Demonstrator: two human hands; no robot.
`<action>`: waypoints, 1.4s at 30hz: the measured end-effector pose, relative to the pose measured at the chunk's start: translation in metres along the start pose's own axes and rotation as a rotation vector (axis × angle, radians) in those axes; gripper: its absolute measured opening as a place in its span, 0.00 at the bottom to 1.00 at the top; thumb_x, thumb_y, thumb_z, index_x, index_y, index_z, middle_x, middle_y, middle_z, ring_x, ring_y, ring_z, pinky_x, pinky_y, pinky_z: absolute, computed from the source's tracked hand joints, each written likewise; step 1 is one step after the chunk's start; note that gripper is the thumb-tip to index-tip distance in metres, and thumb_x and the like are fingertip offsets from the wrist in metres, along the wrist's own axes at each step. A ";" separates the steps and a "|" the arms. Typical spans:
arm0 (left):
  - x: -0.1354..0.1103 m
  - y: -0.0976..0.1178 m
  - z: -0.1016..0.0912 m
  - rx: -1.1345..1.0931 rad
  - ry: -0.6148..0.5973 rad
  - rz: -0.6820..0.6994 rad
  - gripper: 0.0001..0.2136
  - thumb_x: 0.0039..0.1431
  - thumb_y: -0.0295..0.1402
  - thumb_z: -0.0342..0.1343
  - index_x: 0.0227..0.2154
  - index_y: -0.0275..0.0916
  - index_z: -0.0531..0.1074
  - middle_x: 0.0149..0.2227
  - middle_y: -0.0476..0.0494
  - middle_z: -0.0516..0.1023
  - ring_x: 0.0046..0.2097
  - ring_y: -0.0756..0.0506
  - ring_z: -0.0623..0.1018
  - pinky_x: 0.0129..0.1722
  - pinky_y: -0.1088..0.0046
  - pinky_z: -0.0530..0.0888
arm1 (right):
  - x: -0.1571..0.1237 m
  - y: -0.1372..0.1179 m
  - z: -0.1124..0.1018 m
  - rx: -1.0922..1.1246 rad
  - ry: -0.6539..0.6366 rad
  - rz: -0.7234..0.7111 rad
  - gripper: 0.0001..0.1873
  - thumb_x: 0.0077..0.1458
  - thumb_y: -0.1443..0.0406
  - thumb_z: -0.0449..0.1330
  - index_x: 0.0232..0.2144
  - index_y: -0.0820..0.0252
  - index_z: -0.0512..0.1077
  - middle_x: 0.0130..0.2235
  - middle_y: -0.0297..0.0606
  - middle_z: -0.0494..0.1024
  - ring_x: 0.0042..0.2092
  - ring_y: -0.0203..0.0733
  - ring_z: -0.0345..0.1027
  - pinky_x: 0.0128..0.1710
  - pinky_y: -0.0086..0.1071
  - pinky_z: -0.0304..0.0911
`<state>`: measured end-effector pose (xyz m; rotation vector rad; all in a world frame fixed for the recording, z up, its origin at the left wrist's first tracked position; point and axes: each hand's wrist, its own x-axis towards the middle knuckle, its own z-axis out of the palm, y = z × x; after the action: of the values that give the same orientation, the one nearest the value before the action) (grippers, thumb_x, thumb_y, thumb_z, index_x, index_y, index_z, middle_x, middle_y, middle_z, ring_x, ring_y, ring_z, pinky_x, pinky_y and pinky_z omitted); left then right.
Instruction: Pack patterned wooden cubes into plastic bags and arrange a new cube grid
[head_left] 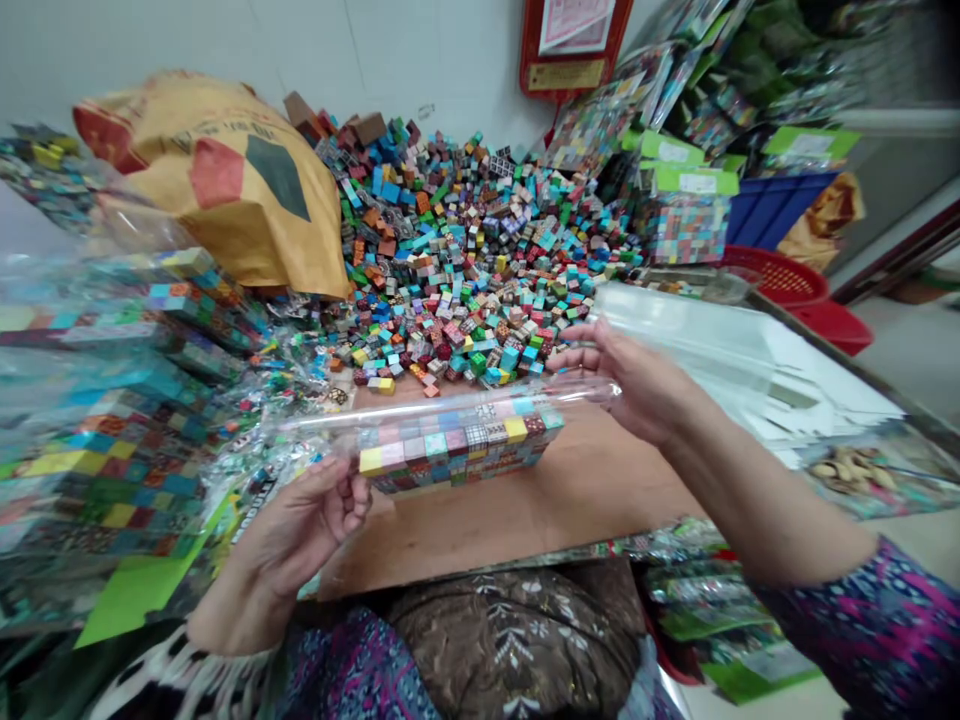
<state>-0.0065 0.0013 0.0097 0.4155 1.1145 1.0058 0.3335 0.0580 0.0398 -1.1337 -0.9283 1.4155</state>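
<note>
Both hands hold a clear plastic bag (450, 440) filled with small coloured cubes packed in a flat block, a little above a brown wooden board (525, 510). My left hand (307, 520) pinches the bag's left end with curled fingers. My right hand (630, 385) grips its right end, near the open transparent mouth. A large heap of loose coloured cubes (457, 260) lies on the table just beyond the bag.
Filled bags of cubes (112, 430) are stacked at the left. A yellow woven sack (225, 180) lies at the back left. Flat clear empty bags (750, 350) lie at the right, near red baskets (787, 280) and green-labelled packs (682, 200).
</note>
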 end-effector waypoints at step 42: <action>-0.003 -0.003 0.004 0.023 -0.016 0.044 0.08 0.62 0.22 0.54 0.27 0.34 0.72 0.20 0.45 0.75 0.21 0.51 0.75 0.21 0.81 0.75 | -0.040 0.082 -0.004 -0.595 -0.088 -0.202 0.41 0.58 0.38 0.52 0.66 0.47 0.58 0.69 0.37 0.59 0.71 0.52 0.46 0.71 0.51 0.41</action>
<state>-0.0020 -0.0025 0.0106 0.4676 1.1080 1.0273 0.3163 0.0066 -0.0333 -1.3638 -1.5451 1.0537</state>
